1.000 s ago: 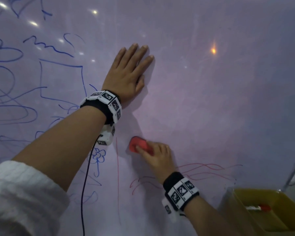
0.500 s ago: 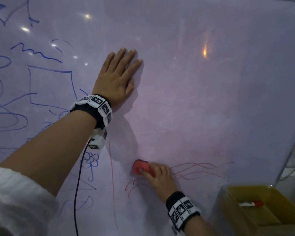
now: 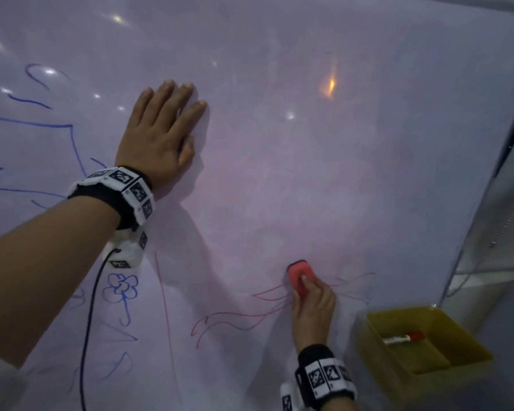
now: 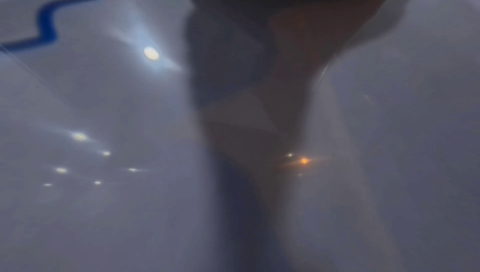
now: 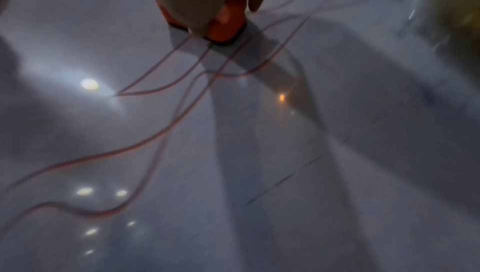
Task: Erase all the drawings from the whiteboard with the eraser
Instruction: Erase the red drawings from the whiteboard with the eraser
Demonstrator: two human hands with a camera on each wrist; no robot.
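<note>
- our right hand (image 3: 312,307), gripping the red eraser (image 3: 298,277), has slid toward 4 o'clock onto the red scribbles (image 3: 235,317), so that patch goes next.
- our left hand (image 3: 161,134) stays flat, fingers straight, on the whiteboard (image 3: 339,173); blue drawings (image 3: 120,289) at 9 o'clock remain.

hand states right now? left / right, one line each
Left hand: open, fingers straight, flat against the whiteboard, holding nothing.
Right hand: closed on the red eraser, pressing it to the board over the red lines.
</note>
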